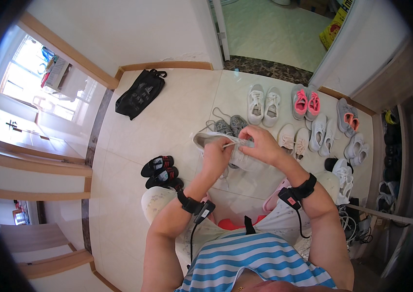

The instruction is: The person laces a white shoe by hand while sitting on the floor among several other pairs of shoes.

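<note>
A white lace-up sneaker (242,160) is held up in front of my knees, its heel opening towards the left. My left hand (216,156) is at the shoe's collar, with a pale lace pinched between thumb and finger. Across the lacing, my right hand (265,145) has its thumb and fingertips closed on the upper part of the shoe; whether they grip lace or tongue is hard to tell. Just behind it on the floor stands a pair of grey patterned sneakers (237,123) with loose laces, partly hidden by the held shoe.
Black shoes with red stripes (162,176) stand at the left. White sneakers (255,106), pink-laced grey sneakers (300,103) and several other pairs line the right. A black bag (141,95) lies farther back. An open shoe cabinet (407,138) and cables (350,224) are at the right.
</note>
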A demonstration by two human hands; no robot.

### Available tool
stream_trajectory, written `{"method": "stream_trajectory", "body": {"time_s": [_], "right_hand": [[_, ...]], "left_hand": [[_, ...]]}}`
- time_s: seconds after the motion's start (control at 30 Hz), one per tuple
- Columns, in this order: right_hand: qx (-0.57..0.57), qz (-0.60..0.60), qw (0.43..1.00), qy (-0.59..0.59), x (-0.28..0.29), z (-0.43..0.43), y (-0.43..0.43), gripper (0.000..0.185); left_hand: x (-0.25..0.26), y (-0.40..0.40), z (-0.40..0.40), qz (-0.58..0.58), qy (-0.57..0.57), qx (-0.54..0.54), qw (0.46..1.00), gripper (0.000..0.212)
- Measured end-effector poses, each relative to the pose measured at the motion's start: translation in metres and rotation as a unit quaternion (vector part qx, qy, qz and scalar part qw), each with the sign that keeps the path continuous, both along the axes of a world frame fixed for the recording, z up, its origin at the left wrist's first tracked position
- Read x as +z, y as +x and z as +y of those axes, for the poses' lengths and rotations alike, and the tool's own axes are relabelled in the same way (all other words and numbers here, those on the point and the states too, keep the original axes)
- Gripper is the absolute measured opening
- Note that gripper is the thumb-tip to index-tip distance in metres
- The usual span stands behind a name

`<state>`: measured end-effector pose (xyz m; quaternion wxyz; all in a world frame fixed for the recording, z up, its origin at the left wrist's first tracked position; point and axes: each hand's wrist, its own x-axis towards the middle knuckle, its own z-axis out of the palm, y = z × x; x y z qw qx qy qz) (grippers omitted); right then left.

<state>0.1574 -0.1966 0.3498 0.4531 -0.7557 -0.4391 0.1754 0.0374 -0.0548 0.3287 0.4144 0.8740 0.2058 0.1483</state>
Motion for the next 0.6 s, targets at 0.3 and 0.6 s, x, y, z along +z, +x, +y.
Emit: {"method": "stream_trajectory", "body": {"time_s": [0.3,0.6], "right_hand": [[-0.052,-0.158,0.984,-0.058,-0.024,0.012,-0.028,0.058],[-0.071,-0.203,0.977,-0.013,-0.080,0.037,-0.003,0.041]], "left_hand": [[-0.040,0.010,0.011,-0.033,-0.556,0.177,0.812,0.016],[-0.031,0.028,0.013,-0.085,-0.659,0.087,0.742,0.022]]}}
